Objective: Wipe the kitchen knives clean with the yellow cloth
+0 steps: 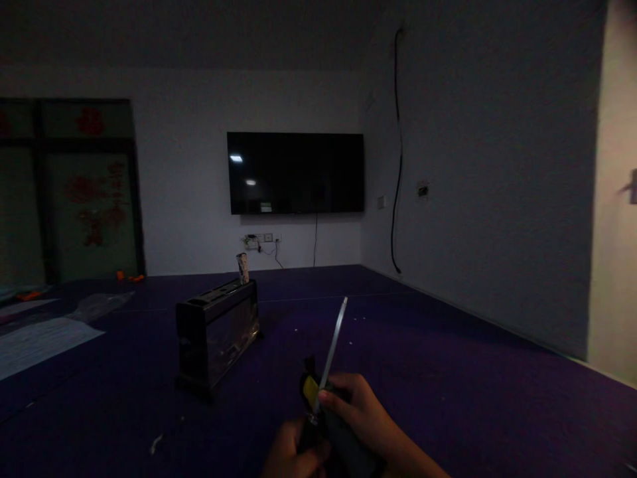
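Observation:
My right hand (359,408) is closed, with its thumb pressed against the lower end of a long, thin metal rod (337,335). The rod slants up and away to the right, its tip free in the air. Below and left of it, my left hand (293,455) is closed on a dark object with a yellow part (310,390); its kind is too dim to make out. More of something dark lies beneath my right palm, largely hidden. Whether rod and dark object are joined cannot be told.
On the purple floor (448,372), a dark, box-shaped appliance (231,332) on feet stands to the left, with a patterned stick-like piece (242,267) upright on top. Pale sheets (44,342) and clear plastic (102,305) lie farther left. A black cable (397,166) hangs on the right wall.

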`<state>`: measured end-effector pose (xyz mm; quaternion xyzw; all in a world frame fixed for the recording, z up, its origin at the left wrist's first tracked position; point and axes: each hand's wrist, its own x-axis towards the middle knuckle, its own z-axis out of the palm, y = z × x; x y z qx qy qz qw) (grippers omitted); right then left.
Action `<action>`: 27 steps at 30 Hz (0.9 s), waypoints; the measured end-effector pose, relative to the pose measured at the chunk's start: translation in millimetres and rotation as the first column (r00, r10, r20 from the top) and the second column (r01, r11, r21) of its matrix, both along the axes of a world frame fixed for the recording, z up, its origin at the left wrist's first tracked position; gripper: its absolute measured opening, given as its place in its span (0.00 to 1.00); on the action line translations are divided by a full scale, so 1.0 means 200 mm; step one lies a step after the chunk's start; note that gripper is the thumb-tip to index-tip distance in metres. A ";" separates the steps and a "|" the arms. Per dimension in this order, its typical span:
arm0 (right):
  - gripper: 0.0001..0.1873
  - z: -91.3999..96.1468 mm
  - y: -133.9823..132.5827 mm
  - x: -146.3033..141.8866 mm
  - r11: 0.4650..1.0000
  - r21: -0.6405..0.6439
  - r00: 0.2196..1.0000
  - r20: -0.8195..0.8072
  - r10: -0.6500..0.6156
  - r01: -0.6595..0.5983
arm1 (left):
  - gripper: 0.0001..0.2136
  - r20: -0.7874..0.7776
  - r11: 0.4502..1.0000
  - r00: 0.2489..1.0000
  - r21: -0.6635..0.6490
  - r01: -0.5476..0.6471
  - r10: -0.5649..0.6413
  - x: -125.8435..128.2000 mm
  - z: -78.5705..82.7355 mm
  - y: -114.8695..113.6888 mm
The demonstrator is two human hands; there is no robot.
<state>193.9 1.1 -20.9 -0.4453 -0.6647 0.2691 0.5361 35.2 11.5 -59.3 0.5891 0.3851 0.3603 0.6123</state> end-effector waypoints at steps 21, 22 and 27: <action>0.12 0.11 -0.12 -0.08 0.957 0.251 0.933 0.357 0.050 -0.147 | 0.28 0.127 0.993 0.991 0.114 0.018 -0.032 0.01 0.10 -0.03; 0.12 0.11 -0.12 -0.08 0.959 0.236 0.931 0.358 0.067 -0.159 | 0.27 0.140 0.994 0.990 0.113 0.014 -0.030 0.01 0.10 -0.03; 0.11 0.10 -0.11 -0.09 0.959 0.231 0.929 0.363 0.073 -0.165 | 0.28 0.133 0.989 0.990 0.143 0.025 -0.044 0.02 0.08 0.00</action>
